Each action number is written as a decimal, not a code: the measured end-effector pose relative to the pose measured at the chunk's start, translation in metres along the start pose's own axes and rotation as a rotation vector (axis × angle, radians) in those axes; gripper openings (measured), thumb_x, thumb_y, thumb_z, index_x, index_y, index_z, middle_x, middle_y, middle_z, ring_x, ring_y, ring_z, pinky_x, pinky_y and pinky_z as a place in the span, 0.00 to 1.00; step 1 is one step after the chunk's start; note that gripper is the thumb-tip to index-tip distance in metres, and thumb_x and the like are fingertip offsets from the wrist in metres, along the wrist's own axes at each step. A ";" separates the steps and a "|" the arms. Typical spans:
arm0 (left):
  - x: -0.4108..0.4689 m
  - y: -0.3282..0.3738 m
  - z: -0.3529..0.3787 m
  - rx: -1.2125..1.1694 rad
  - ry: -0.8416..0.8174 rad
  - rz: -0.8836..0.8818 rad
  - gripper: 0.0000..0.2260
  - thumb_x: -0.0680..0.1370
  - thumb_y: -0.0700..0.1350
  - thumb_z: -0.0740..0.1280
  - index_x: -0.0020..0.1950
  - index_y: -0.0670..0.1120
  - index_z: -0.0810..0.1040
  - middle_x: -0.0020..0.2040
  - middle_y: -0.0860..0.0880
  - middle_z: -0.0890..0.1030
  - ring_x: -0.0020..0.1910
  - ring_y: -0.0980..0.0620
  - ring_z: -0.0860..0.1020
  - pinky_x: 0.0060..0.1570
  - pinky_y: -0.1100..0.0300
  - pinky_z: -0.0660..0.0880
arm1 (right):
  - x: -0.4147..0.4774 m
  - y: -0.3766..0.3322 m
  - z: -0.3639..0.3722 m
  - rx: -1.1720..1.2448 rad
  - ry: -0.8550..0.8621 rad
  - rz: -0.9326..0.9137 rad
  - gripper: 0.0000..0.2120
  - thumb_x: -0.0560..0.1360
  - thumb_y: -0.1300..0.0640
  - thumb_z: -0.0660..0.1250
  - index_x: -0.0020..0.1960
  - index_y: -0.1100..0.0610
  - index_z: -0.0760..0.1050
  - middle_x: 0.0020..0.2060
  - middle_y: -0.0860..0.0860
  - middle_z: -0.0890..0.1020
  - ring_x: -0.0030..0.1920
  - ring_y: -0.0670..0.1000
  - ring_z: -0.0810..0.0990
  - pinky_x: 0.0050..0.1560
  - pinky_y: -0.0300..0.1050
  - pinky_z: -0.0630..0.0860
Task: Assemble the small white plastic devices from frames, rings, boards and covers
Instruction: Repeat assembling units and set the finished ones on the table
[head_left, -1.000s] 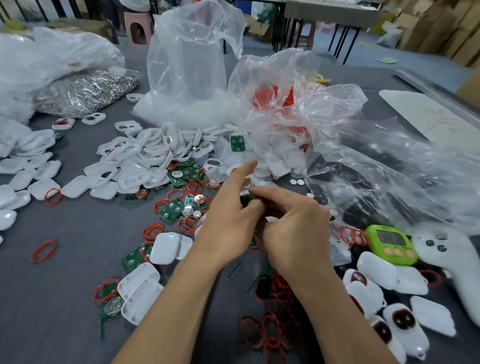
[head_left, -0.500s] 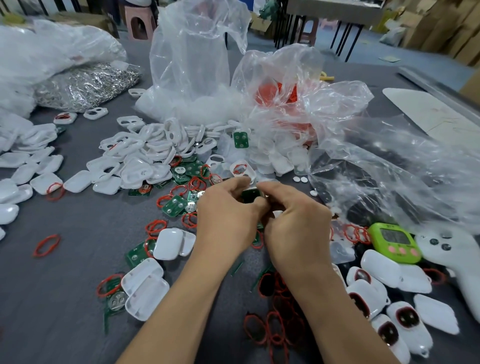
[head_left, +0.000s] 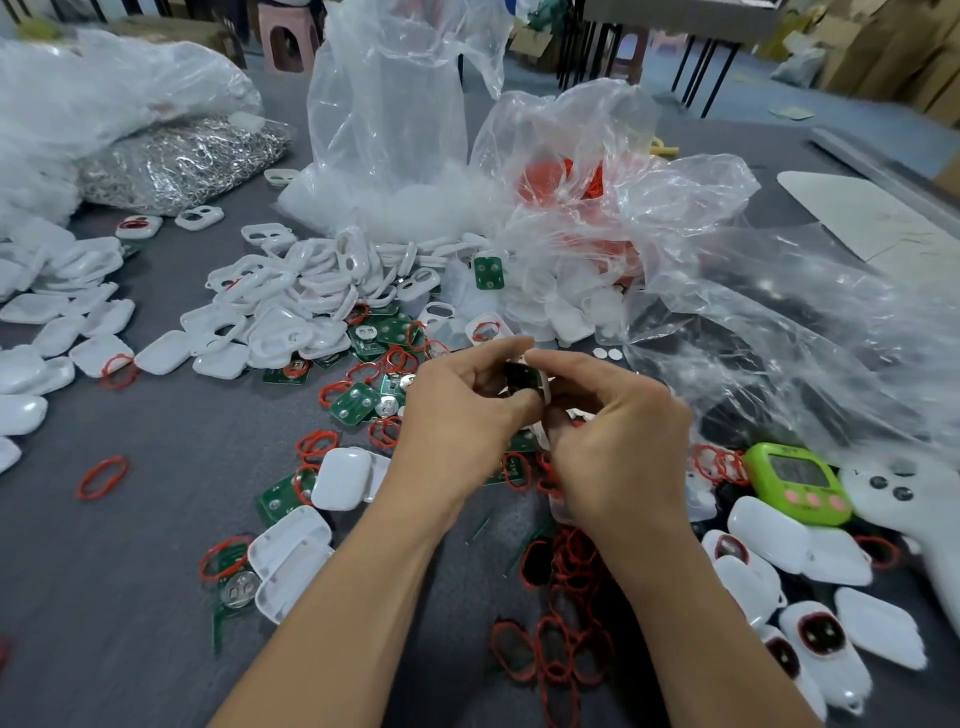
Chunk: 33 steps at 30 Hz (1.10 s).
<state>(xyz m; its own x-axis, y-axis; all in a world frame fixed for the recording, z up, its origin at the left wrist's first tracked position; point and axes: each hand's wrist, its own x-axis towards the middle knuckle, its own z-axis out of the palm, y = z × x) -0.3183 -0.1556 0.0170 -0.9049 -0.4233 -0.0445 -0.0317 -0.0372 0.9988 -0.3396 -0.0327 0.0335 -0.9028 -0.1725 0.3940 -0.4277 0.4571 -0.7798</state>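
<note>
- Right, what is held, and where?
- One small white plastic frame with a dark insert (head_left: 525, 383) is held off the grey table (head_left: 130, 597), up and left of the lime-green digital timer (head_left: 797, 480). Left hand (head_left: 457, 415): thumb and curled fingers are pinched on its left side. Right hand (head_left: 618, 441): forefinger and thumb are pinched on its right side. Most of the part is hidden by fingers, so whether a ring is seated cannot be told.
- Step judged?
- Probably the insert is being pressed home. No cover is seen fitted yet.
- Risks?
- The insert could be seated crooked if only one corner is loaded, and a cover would then not snap shut.
- A soft ring could be nipped or rolled out of place under thumb pressure.
- The part could be dropped into the loose red rubber rings (head_left: 569, 587), below-left of the timer, and lost among unfinished stock.
- The scattered green circuit boards (head_left: 357, 402), far left of the timer, are tangled with rings. Two could be lifted together.
- The crumpled clear plastic bag (head_left: 779, 322), above the timer, could be snagged by a wrist and dragged over the work.
- Closed units?
- White shells with red-ringed windows (head_left: 823, 636) are laid below the timer, well apart from the hands.
</note>
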 end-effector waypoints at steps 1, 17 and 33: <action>0.000 0.000 -0.001 -0.010 0.000 -0.009 0.24 0.65 0.39 0.73 0.61 0.48 0.84 0.43 0.54 0.87 0.46 0.55 0.86 0.53 0.54 0.82 | -0.001 -0.001 0.000 -0.001 0.001 -0.010 0.27 0.68 0.71 0.74 0.55 0.43 0.86 0.48 0.37 0.87 0.46 0.39 0.85 0.50 0.45 0.84; -0.003 0.010 0.002 0.221 0.082 0.123 0.23 0.72 0.40 0.60 0.62 0.54 0.84 0.54 0.62 0.84 0.52 0.65 0.81 0.52 0.67 0.78 | 0.003 -0.001 0.002 0.218 0.002 0.119 0.25 0.68 0.72 0.72 0.49 0.43 0.86 0.42 0.38 0.87 0.43 0.38 0.86 0.46 0.35 0.81; 0.009 0.002 -0.011 -0.092 0.130 0.032 0.20 0.73 0.24 0.67 0.59 0.43 0.84 0.43 0.46 0.87 0.42 0.51 0.85 0.40 0.55 0.81 | 0.013 0.011 -0.002 0.688 -0.021 0.507 0.21 0.69 0.81 0.68 0.48 0.56 0.84 0.42 0.52 0.88 0.44 0.49 0.87 0.40 0.37 0.80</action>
<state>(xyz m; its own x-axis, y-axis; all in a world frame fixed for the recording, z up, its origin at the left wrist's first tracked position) -0.3215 -0.1699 0.0185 -0.8419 -0.5393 -0.0212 0.0403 -0.1020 0.9940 -0.3565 -0.0281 0.0308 -0.9902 -0.1097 -0.0859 0.1017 -0.1474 -0.9838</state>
